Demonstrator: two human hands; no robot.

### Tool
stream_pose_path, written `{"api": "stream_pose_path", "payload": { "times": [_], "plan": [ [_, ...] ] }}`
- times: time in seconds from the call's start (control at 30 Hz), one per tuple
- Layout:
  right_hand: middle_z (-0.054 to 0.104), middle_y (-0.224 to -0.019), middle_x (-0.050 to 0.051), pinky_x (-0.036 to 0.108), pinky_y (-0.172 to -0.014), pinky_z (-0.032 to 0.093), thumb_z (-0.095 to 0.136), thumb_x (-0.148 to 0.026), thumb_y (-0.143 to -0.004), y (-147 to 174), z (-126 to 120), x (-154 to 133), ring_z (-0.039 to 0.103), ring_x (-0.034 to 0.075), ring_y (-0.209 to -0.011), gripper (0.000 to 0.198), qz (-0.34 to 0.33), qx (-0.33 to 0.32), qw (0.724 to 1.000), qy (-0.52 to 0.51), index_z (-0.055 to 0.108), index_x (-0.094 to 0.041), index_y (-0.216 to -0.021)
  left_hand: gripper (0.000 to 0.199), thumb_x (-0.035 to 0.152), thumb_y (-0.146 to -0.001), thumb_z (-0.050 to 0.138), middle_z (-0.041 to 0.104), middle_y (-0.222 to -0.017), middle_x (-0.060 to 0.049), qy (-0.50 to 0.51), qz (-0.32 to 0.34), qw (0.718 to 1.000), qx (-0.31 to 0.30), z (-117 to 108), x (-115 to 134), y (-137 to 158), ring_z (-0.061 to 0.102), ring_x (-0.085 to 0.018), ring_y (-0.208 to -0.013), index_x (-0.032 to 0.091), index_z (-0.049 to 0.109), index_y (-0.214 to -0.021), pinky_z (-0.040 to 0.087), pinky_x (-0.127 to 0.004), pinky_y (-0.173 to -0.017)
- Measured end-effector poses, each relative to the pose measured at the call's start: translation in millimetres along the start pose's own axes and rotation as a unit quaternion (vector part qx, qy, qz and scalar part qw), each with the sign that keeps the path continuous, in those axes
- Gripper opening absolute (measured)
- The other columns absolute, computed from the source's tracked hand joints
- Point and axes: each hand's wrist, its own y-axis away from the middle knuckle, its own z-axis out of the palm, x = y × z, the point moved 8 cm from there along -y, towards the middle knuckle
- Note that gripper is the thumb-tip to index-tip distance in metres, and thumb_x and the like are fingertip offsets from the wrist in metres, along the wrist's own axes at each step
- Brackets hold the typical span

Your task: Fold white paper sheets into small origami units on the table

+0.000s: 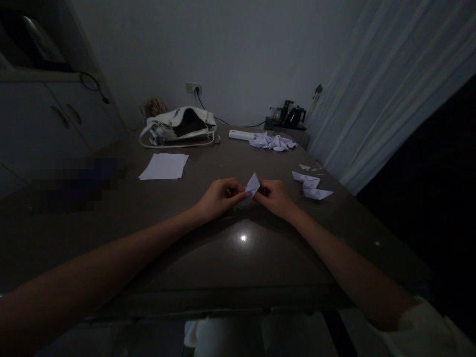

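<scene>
Between my two hands, above the middle of the dark table (208, 258), is a small piece of folded white paper (253, 184) with a pointed tip facing up. My left hand (223, 197) pinches its left side between thumb and fingers. On the other side, my right hand (274, 197) grips the lower right edge, fingers curled. Several folded paper pieces (311, 185) lie on the table to the right of my right hand. Farther back rests a heap of similar folded paper pieces (274, 142).
A stack of white paper sheets (164, 166) lies at the left. Behind it stands a white handbag (180, 127), its top gaping. A long white object (241, 135) touches the paper heap. Small scraps (310, 168) lie near the right edge, beside a pale curtain (357, 99).
</scene>
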Motion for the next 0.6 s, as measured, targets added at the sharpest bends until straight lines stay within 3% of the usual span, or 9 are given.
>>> {"api": "stream_pose_path", "payload": {
  "times": [0.17, 0.6],
  "plan": [
    [0.064, -0.064, 0.002, 0.023, -0.054, 0.036, 0.058, -0.025, -0.079, 0.8, 1.2, -1.1, 0.052, 0.013, -0.055, 0.015, -0.003, -0.006, 1.0, 0.006, 0.068, -0.014, -0.077, 0.029, 0.042, -0.078, 0.067, 0.057, -0.069, 0.0, 0.033, -0.009, 0.999, 0.018, -1.6, -0.5, 0.0, 0.049, -0.011, -0.063, 0.013, 0.069, -0.078, 0.036, -0.022, -0.057],
    [0.062, -0.062, 0.001, 0.023, -0.054, 0.035, 0.058, -0.023, -0.078, 0.6, 1.0, -2.3, 0.052, 0.013, -0.054, 0.013, -0.008, -0.004, 1.0, 0.028, 0.067, -0.014, -0.075, 0.03, 0.043, -0.076, 0.068, 0.048, -0.064, 0.004, 0.114, -0.04, 0.993, -0.011, 7.7, -5.3, 0.2, 0.045, -0.01, -0.059, 0.013, 0.067, -0.078, 0.034, -0.022, -0.056]
  ]
}}
